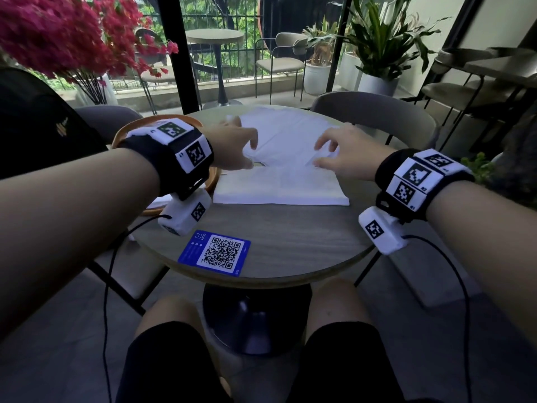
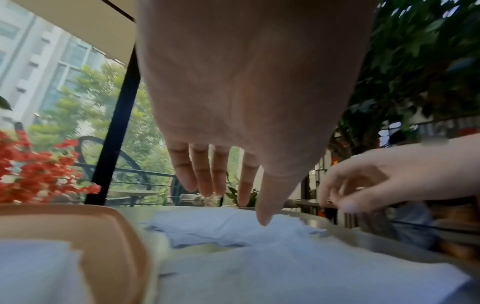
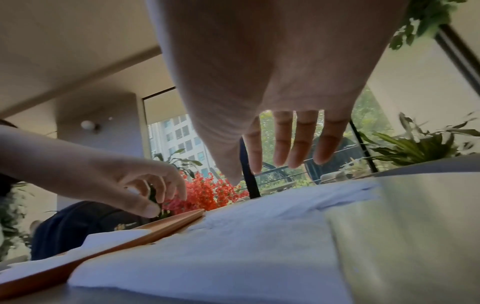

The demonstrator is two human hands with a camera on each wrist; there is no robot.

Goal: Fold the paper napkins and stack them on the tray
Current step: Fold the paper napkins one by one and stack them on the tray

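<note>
L hand [image 1: 232, 146]: over the near-left part of the unfolded napkin [image 1: 290, 135], fingers loosely spread and pointing down, holding nothing; the thumb tip looks close to the paper in the L wrist view, contact can't be told.
R hand [image 1: 340, 158]: over the napkin's near-right part, fingers relaxed and apart, nothing in it; the fingertips [image 3: 293, 152] hang above the sheet in the R wrist view.
Napkin vs hands: sheet lies under & beyond both hands, spreading away from the person; both hands are about equally near, one per side.
Folded napkin [image 1: 279, 187]: flat strip on the table [image 1: 290, 237], just on the wrist side of both hands, long axis running L–R, its far edge meeting the open sheet.
Tray [image 1: 212, 181]: orange, mostly under the L wrist, so outboard-left of the L hand, well away from the R; some white paper already lies in it, count can't be told.
Step, my guess: about to take the open sheet's near edge/corners w/ both hands.
What the move turns on: the near edge sits right below the fingertips, so a short drop should reach it; stacking after favours the L hand, nearer the tray.
Risk: thin paper, may crumple or drag the strip.
</note>
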